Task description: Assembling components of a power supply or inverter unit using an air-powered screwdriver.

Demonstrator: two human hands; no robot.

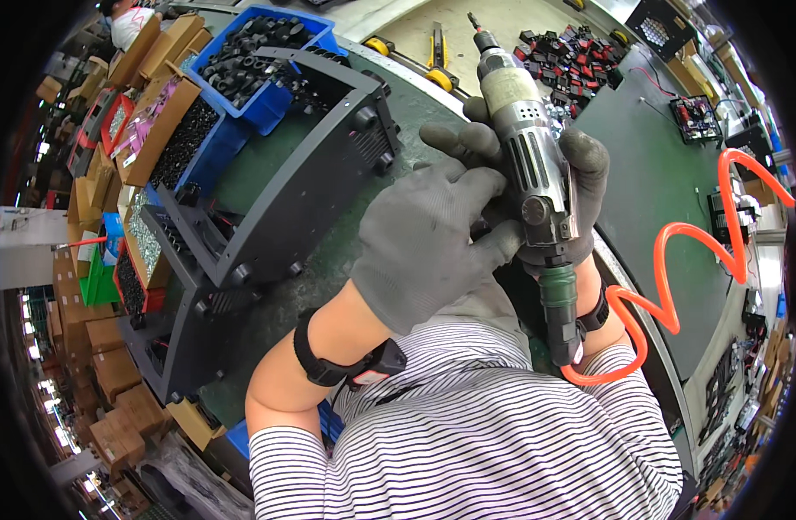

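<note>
An air screwdriver (530,147) with a silver body, a pale grey collar and a green lower fitting points away from me, its bit at the top. My right hand (588,195), in a grey glove, wraps round it from beneath, thumb on the right side, fingers showing on the left. My left hand (428,238), gloved alike, is closed against the tool's left side beside the right fingers. Its fingertips disappear behind the tool, so what they pinch is hidden. An orange coiled air hose (666,295) runs from the tool's lower end to the right.
Black metal frames (303,173) stand left on the green bench (329,251). Behind them are blue bins (264,100) of black parts and open cartons (160,130). Small red-and-black parts (575,61) lie heaped far ahead, near a yellow-and-black cutter (438,52). Another green surface (653,191) lies right.
</note>
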